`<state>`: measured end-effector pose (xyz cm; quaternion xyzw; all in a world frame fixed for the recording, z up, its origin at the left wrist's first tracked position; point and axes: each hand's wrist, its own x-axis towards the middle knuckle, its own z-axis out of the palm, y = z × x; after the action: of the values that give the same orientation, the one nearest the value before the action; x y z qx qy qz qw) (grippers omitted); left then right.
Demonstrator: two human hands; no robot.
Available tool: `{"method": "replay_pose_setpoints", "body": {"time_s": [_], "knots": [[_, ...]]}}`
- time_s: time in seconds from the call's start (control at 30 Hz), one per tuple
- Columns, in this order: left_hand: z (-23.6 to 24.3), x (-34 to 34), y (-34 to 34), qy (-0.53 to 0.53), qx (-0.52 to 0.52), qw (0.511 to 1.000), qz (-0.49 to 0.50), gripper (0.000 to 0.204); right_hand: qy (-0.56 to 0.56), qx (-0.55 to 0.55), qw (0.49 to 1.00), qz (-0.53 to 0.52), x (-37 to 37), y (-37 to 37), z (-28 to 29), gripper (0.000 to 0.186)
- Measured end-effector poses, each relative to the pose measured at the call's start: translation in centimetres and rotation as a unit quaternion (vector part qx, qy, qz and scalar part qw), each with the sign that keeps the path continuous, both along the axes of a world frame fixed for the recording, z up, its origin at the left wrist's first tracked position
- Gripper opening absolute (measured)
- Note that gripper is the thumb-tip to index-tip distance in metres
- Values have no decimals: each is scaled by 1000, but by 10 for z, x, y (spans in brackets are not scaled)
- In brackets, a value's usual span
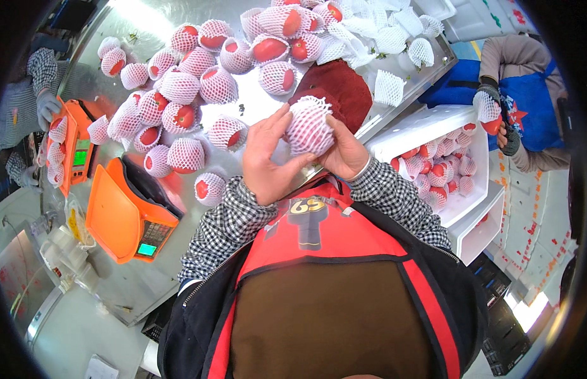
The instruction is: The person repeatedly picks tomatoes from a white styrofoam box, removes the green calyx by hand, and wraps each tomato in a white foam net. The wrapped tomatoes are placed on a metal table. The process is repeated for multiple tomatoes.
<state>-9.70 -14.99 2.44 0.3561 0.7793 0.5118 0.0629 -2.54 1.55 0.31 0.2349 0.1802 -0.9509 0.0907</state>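
Note:
A red tomato in a white foam net is held up between my two hands, just in front of my chest. My left hand grips its left side, with the thumb below it. Fingers of my right hand close on its right side. The net covers nearly all of the tomato. Behind it lies a dark red cloth on the metal table. Many netted tomatoes are heaped to the left and beyond my hands. Loose foam nets lie piled at the far right of the table.
Two orange scales stand at the left. A white foam box of netted tomatoes is at my right. Beyond it a person in a blue apron holds a netted tomato. Another person's gloved hand is near the farther scale.

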Motion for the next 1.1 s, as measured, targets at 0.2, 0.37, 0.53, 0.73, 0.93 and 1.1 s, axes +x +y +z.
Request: {"method": "replay_pose_setpoints", "body": {"time_s": [0.2,0.37,0.53,0.73,0.93,1.1], "knots": [[2,7,11,62,15,998,21,84,40,-217,975,-22,4,-10,-11,69],[-3,15,6,5,49,998,41,84,10,-232,972,-41,10,-14,-18,72],[-5,24,8,-13,-14,998,53,106,-32,87,992,-83,17,-30,-16,56],[-4,16,-2,-160,43,986,-18,84,91,55,994,3,31,-22,-24,46],[-8,-8,-20,-114,-81,990,20,80,1,254,962,101,37,-4,-21,41],[-15,-143,-98,45,-108,977,176,75,-66,360,931,-3,67,45,-8,29]]}}
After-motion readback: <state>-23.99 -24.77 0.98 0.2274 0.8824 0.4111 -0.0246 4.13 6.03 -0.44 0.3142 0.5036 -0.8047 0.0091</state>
